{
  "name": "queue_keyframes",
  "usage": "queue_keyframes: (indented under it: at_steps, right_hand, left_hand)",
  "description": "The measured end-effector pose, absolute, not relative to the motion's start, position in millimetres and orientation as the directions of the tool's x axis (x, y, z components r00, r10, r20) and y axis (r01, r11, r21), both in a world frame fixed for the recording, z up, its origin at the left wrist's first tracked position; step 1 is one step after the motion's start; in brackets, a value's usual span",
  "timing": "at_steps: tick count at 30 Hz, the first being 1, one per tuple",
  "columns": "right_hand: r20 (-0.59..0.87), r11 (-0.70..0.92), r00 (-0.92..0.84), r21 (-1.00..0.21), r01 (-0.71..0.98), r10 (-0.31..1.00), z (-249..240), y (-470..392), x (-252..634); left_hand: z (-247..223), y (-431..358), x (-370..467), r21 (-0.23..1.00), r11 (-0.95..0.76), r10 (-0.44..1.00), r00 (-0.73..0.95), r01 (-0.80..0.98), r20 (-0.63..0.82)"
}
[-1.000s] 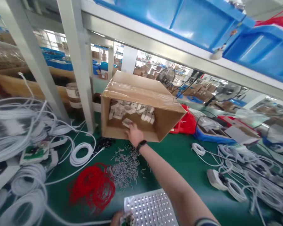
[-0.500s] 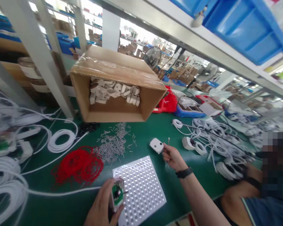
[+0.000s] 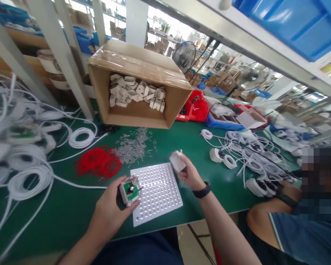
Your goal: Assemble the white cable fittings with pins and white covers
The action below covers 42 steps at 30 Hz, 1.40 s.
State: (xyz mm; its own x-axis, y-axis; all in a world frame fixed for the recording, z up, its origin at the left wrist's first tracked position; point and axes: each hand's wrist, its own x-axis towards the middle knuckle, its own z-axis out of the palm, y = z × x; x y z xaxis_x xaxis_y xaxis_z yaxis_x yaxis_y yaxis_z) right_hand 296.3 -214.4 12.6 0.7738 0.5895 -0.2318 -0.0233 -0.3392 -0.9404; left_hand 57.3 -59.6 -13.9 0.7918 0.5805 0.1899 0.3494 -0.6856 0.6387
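Observation:
My left hand (image 3: 107, 208) is wrapped around a white plastic housing (image 3: 123, 195), whose open side faces up and shows a green circuit board (image 3: 132, 192) with a round black part. A white cable (image 3: 79, 184) runs in from the left toward that hand. In my right hand (image 3: 192, 176) is a white plastic cover (image 3: 177, 162), tilted and blurred; a small tip of something thin shows above the fingers. Between and below the hands lies a white sheet (image 3: 160, 195) with rows of clear round bumps. The housing overlaps the sheet's left edge.
A cardboard box (image 3: 138, 119) of white covers lies open toward me. Before it are loose screws (image 3: 134, 147) and red rubber bands (image 3: 99, 162). Coiled white cables (image 3: 30, 184) crowd the left, more cables (image 3: 245, 154) the right. A co-worker's arm (image 3: 276, 209) is at right.
My right hand has picked the cover up off the table and turned it over, moving slightly left. My left hand has tilted the housing so its board faces me more. The camera view has shifted.

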Motion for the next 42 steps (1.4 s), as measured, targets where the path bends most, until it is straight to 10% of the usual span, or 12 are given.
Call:
queue_keyframes:
  at_steps: [5, 8, 17, 28, 37, 42]
  right_hand:
    - [-0.458, -0.116, 0.285, -0.67, -0.734, 0.842, 10.2, -182.7, 228.3]
    - [-0.446, -0.058, 0.287, -0.616, -0.785, 0.848, 2.1, -165.6, 202.1]
    - [-0.094, -0.075, 0.387, -0.995, -0.065, 0.917, 10.3, -164.8, 195.6]
    - [0.042, -0.232, 0.459, -0.821, 0.522, 0.887, 16.9, -158.0, 168.3]
    - [-0.271, -0.138, 0.418, -0.937, -0.322, 0.867, -1.0, -152.8, 161.2]
    - [-0.286, -0.093, 0.478, -0.917, -0.388, 0.831, -6.1, -152.2, 147.2]
  left_hand:
    - [24.8, -62.2, 56.6, 0.512, -0.838, 0.402, 0.846, 0.187, 0.35]
    - [30.4, -64.4, 58.4, 0.449, -0.867, 0.38, 0.87, 0.216, 0.314]
    - [26.7, -63.5, 61.5, 0.371, -0.89, 0.372, 0.893, 0.267, 0.251]
    - [2.1, -60.5, 56.0, 0.624, -0.747, 0.468, 0.849, 0.232, 0.245]
    - [-16.2, -37.5, 44.5, 0.99, -0.14, 0.575, 0.816, 0.029, 0.057]
    - [0.9, -12.4, 52.9, 0.989, -0.083, 0.457, 0.887, 0.123, -0.072]
